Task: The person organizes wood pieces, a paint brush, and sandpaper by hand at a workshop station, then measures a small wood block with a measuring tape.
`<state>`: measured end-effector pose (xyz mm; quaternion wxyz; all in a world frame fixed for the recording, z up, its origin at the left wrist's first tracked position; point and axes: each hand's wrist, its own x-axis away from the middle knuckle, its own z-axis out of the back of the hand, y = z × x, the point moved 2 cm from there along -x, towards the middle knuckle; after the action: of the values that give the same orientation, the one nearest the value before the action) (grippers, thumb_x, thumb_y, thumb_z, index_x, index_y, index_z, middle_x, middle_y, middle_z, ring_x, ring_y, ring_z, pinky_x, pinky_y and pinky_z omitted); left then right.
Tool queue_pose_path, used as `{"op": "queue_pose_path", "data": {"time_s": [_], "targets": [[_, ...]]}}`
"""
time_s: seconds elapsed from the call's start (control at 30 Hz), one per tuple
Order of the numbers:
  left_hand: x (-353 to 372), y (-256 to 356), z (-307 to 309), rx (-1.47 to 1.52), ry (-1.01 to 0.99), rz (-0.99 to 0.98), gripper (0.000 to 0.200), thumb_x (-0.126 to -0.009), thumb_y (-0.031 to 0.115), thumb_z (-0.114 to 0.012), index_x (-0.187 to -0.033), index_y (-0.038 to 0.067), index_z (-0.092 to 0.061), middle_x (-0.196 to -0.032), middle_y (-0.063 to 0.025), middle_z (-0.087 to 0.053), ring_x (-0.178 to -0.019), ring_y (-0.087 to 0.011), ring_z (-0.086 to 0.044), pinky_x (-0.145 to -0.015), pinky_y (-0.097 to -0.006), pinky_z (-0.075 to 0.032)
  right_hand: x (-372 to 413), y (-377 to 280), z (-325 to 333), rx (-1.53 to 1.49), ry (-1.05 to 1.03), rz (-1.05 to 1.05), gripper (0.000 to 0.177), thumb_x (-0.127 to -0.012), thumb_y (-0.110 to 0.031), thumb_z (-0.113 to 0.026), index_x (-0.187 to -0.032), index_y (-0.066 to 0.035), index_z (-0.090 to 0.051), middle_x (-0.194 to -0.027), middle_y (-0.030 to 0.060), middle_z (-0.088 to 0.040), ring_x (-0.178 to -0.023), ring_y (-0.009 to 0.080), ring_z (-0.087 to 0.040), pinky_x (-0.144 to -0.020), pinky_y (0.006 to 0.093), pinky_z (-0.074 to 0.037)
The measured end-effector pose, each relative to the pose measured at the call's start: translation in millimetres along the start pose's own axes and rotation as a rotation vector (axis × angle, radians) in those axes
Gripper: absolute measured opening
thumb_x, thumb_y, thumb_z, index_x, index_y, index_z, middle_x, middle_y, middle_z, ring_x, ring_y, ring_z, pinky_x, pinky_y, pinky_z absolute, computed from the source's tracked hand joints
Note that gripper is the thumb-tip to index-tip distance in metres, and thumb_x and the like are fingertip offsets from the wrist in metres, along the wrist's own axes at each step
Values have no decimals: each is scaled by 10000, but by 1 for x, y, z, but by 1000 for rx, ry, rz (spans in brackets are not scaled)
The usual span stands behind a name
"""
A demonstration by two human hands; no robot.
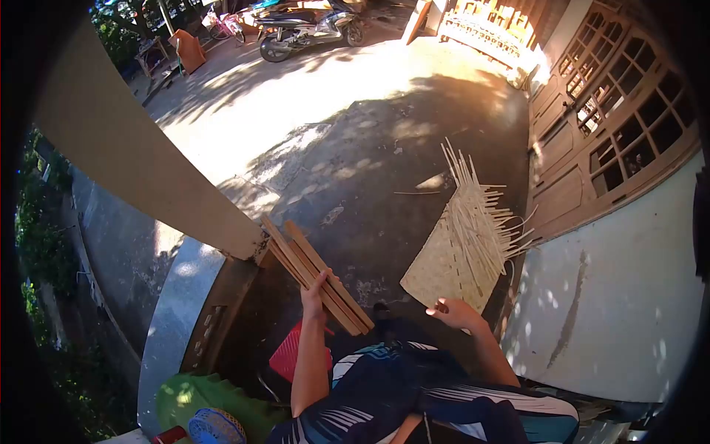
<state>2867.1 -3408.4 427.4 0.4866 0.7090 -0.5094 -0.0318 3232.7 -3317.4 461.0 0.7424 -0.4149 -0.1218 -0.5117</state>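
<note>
left hand: from where i stand, the left hand [313,299] is wrapped round a bundle of wooden slats [345,305], thumb laid across the top.
slats: long, flat and brown, held at a slant, the upper ends near the foot of the pale column [166,166], the lower ends by the person's lap; one slat stands slightly apart from the others at the top.
right hand: the right hand [457,314] is loosely curled with nothing visible in its grasp, by the lower edge of the woven mat [452,248]; i can't tell whether it touches the weave.
mat: pale, on the dark floor [370,200] to the right of the slats, its far and right edges running out into loose strips; a single thin strip [416,193] lies to its left.
person: seated, it seems, in dark patterned clothes [384,377] with white and teal marks.
near the left arm: a red ribbed thing [287,354] is partly hidden by the forearm; a green thing [214,403] and a blue basket [216,427] sit lower down.
right side: wooden doors [551,137] with paned openings, then a white wall [555,318].
far end: a parked motorbike [310,33] and a sunlit bench [484,46].
</note>
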Motion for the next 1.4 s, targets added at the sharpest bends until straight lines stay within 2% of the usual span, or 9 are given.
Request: {"op": "queue_pose_path", "data": {"time_s": [0.2, 0.33, 0.57, 0.7, 0.8, 0.97, 1.17, 1.3, 1.4], "targets": [[-148, 102, -51, 104, 128, -131, 365, -937, 279, -687, -1173, 17, -593, -953, -108, -658, -877, -234, -667, -799, -373, -562, -226, -272, 168, 201, -244, 650, 585, -872, -594, -651, -1070, -43, -647, -946, 126, -700, -901, 283, -673, -801, 392, -516], [-290, 163, -71, 225, 152, -186, 378, -930, 238, -694, -1179, -20, -573, -964, -149, -662, -888, -245, -672, -789, -359, -567, -369, -369, 203, 162, -192, 871, 632, -857, -577, -684, -1162, -29, -605, -1000, 151, -686, -952, 292, -670, -847, 402, -523], [-512, 280, -153, 125, 101, -184, 363, -910, 202, -722, -1154, -29, -582, -987, -150, -662, -860, -251, -684, -746, -374, -576, -511, -462, 246, -297, -119, 592, 754, -773, -470, -802, -1282, 6, -514, -1066, 211, -670, -1005, 338, -668, -866, 421, -523], [-648, 321, -196, 74, 114, -263, 434, -902, 172, -733, -1217, -35, -516, -1007, -146, -658, -842, -248, -688, -731, -377, -580, -616, -504, 295, -146, 290, 566, 805, -750, -407, -813, -1345, -13, -441, -1229, 224, -598, -1091, 381, -634, -894, 443, -524], [-744, 353, -225, 163, 219, -313, 453, -897, 142, -735, -1247, -15, -493, -1002, -124, -642, -875, -236, -673, -785, -385, -569, -723, -543, 339, -102, 283, 608, 829, -699, -287, -824, -1361, -15, -405, -1277, 235, -563, -1095, 398, -626, -887, 461, -532], [-893, 432, -193, 406, 280, -377, 457, -935, 206, -681, -1294, 19, -468, -1113, -120, -608, -1024, -234, -630, -865, -379, -534, -893, -644, 393, 77, 41, 677, 783, -707, -267, -784, -1342, -26, -394, -1105, 254, -639, -933, 443, -664, -809, 490, -548], [-986, 559, -108, 597, 138, -476, 609, -972, 524, -504, -1407, 98, -473, -1301, -128, -584, -1247, -315, -538, -1110, -506, -369, -1052, -805, 437, 188, -417, 935, 784, -718, -319, -774, -1340, -20, -401, -1002, 247, -660, -927, 415, -666, -807, 482, -527], [-1103, 613, -42, 532, 71, -497, 704, -955, 563, -518, -1473, 98, -414, -1387, -147, -534, -1297, -338, -493, -1148, -517, -338, -1180, -890, 428, 215, -311, 1166, 769, -732, -319, -753, -1348, -16, -408, -1019, 246, -656, -889, 413, -670, -806, 484, -533], [-1227, 670, -17, 418, -37, -612, 784, -933, 609, -530, -1513, 110, -358, -1481, -174, -446, -1338, -368, -448, -1157, -543, -314, -1282, -944, 436, 260, -483, 928, 705, -763, -309, -741, -1324, -11, -434, -1110, 227, -656, -936, 398, -678, -835, 457, -544]]}}
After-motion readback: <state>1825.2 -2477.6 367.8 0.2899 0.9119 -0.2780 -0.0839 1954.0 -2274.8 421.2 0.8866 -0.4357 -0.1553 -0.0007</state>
